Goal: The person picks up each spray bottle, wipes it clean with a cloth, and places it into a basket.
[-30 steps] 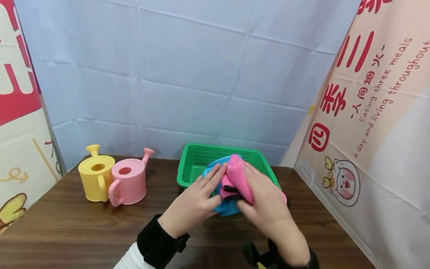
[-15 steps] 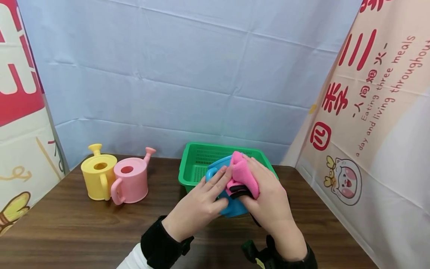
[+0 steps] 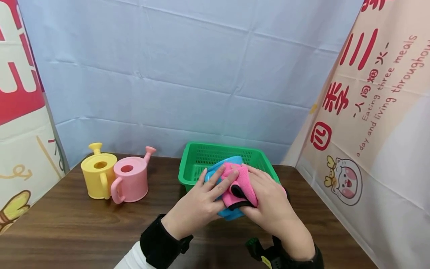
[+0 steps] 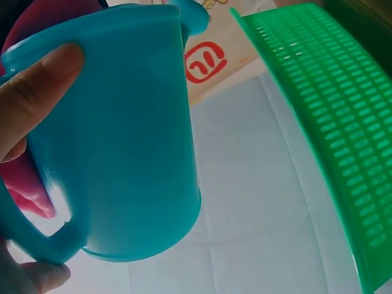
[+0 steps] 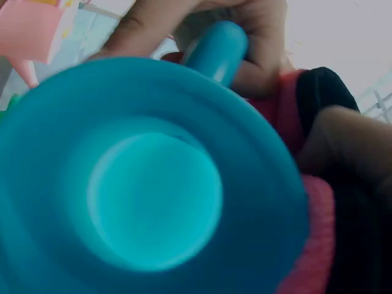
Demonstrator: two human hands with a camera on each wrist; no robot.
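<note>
Left hand [image 3: 201, 201], centre of the frame in the head view: grips a blue watering can [image 4: 122, 141], fingers spread apart over it, some lying on the pink cloth. Left wrist view gives a thumb pressed flat on the can's smooth wall, upper left of that frame, with the loop of the handle below it at lower left.

Right hand [image 3: 272, 201], just right of centre: clutches a pink cloth [image 3: 246, 186] with black edging, bunched and pressed against the can. Fingertips partly hidden in the folds. Right wrist view: round interior of the can fills lower left, cloth against its right side.

Can sits between the two hands, tilted, blue showing above and below the cloth. In the head view it overlaps the near side of a green basket [image 3: 215, 150], centre of the frame; cannot tell whether the two touch. Basket walls perforated.

Farther out, left of frame: yellow watering can [image 3: 97, 179] and pink watering can [image 3: 132, 183], both upright on the dark wood-grain bench [image 3: 84, 231], side by side, spouts rising behind.

Black band [image 3: 158, 239] on the left wrist, white sleeve [image 3: 134, 257] below. Creased pale-blue backdrop [image 3: 168, 74] across the top; printed sheet [image 3: 396, 123] with red lettering along the right edge.
</note>
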